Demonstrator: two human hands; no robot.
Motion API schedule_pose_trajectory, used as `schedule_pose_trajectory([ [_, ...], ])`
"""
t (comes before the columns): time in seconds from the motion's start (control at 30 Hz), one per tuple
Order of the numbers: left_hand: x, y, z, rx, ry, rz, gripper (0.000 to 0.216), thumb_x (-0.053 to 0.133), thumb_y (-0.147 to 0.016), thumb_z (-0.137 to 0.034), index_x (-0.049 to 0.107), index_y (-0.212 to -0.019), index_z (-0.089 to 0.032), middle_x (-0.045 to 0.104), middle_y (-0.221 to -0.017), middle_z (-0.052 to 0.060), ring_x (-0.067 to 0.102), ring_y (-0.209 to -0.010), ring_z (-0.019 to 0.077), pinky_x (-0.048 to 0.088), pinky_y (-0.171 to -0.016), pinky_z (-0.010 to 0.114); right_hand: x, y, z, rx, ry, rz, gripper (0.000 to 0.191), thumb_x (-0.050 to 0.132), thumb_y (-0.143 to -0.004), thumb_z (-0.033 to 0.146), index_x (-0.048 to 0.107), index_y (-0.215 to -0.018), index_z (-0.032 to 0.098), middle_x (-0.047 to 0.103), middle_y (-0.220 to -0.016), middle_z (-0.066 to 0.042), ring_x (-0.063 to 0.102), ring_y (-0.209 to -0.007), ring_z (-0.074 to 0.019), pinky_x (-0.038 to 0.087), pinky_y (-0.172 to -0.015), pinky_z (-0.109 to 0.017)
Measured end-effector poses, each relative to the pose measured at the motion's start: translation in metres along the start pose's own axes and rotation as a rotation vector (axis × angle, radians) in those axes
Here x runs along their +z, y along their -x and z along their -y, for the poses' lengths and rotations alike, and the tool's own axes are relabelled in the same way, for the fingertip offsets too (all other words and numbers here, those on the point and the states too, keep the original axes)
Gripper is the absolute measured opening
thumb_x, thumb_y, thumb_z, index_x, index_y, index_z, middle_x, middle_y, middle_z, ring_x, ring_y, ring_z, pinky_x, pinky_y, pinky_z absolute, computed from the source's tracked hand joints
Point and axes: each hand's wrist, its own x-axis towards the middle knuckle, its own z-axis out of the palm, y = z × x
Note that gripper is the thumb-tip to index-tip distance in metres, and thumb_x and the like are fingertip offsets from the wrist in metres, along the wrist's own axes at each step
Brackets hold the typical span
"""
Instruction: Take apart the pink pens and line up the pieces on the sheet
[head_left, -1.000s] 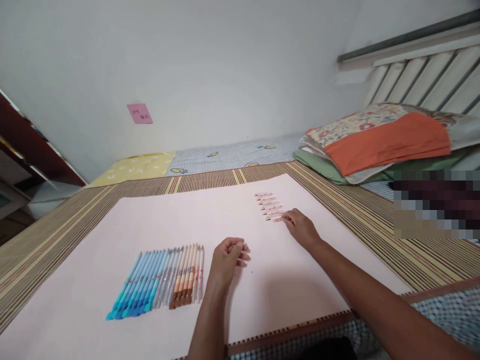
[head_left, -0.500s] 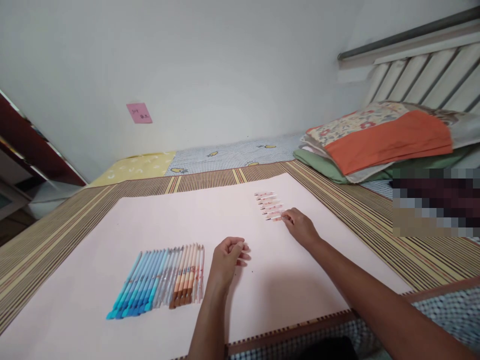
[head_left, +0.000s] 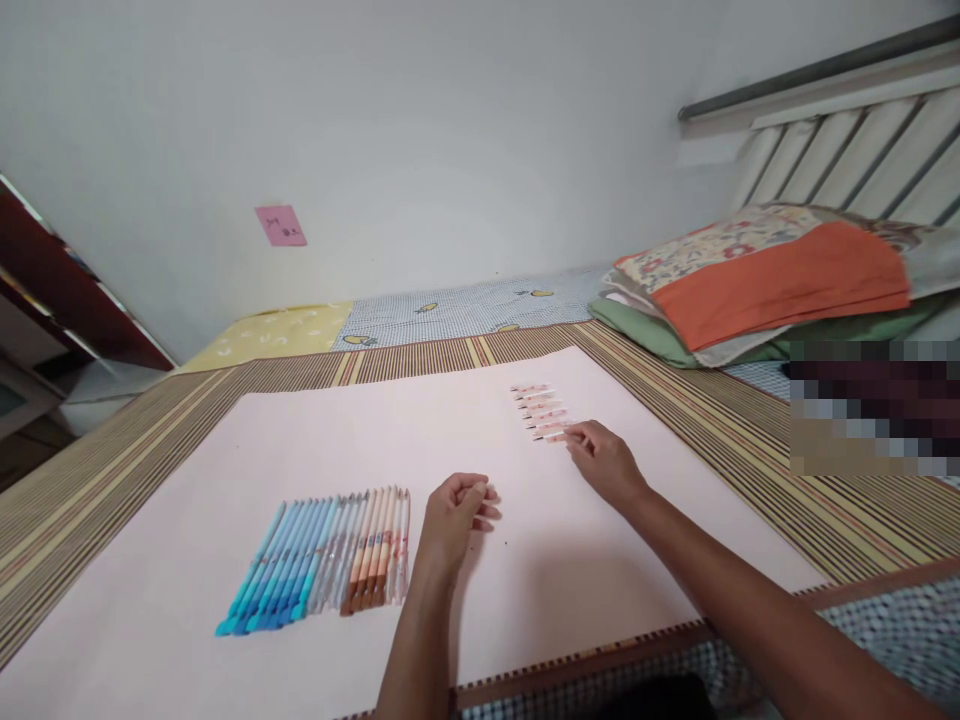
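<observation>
My right hand [head_left: 602, 458] is closed in a pinch at the right end of the nearest slim pale pink pen [head_left: 553, 436], which lies flat with its dark tip to the left. Beyond it, several similar pale pink pens [head_left: 537, 403] form a short column. My left hand [head_left: 459, 505] rests loosely curled over the pale pink sheet [head_left: 337, 430], fingers a little apart, holding nothing that shows. To its left lies a row of pens side by side: blue ones [head_left: 289, 550], clear greyish ones [head_left: 337, 550], peach ones with brown ends [head_left: 371, 550] and pale ones at the right end.
Under the sheet is a striped woven mat [head_left: 697, 450]. Folded cloths with an orange band [head_left: 780, 285] are stacked at the back right, below a white radiator [head_left: 862, 150]. A pink note [head_left: 281, 226] is stuck on the white wall [head_left: 465, 130].
My right hand has shifted very slightly right and down at the end of the nearest pale pink pen. My left hand and the pen row look the same.
</observation>
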Motion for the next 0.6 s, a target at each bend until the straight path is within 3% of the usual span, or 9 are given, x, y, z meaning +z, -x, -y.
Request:
schedule_pose_trajectory([
  [0.23,0.0,0.0,-0.001,-0.004,0.014,-0.003,0.046,0.077,-0.069,-0.05,0.065,-0.095,-0.013,0.075,-0.089,0.012,0.07,-0.065,0.0188,0.052,-0.057,0.03,-0.03,0.04,0.032,0.191,-0.088,0.058,0.019,0.055,-0.087,0.034,0.069,-0.086,0.021,0.066,-0.073,-0.003,0.056,-0.063,-0.0175,0.046,-0.062,-0.029],
  [0.4,0.0,0.0,0.001,-0.002,0.013,-0.004,0.047,0.077,-0.069,-0.05,0.065,-0.094,-0.013,0.075,-0.089,0.012,0.07,-0.064,0.0182,0.052,-0.056,0.03,-0.034,0.103,0.088,0.218,-0.213,0.153,0.02,0.054,-0.091,0.038,0.068,-0.089,0.024,0.068,-0.078,-0.003,0.06,-0.069,-0.019,0.049,-0.065,-0.029],
  [0.5,0.0,0.0,0.001,0.0,0.013,-0.003,0.047,0.076,-0.069,-0.05,0.065,-0.095,-0.013,0.074,-0.089,0.012,0.07,-0.064,0.0181,0.052,-0.055,0.029,-0.013,0.153,0.125,0.077,-0.347,0.406,0.016,0.052,-0.094,0.033,0.065,-0.092,0.024,0.067,-0.079,-0.001,0.061,-0.069,-0.0155,0.048,-0.064,-0.024],
  [0.6,0.001,-0.001,0.0,0.006,0.01,-0.002,0.046,0.076,-0.069,-0.049,0.065,-0.094,-0.012,0.074,-0.088,0.012,0.069,-0.064,0.0178,0.051,-0.055,0.029,0.018,0.187,0.141,-0.244,-0.313,0.586,0.011,0.056,-0.093,0.029,0.065,-0.089,0.024,0.068,-0.08,-0.001,0.062,-0.071,-0.0135,0.047,-0.065,-0.021],
])
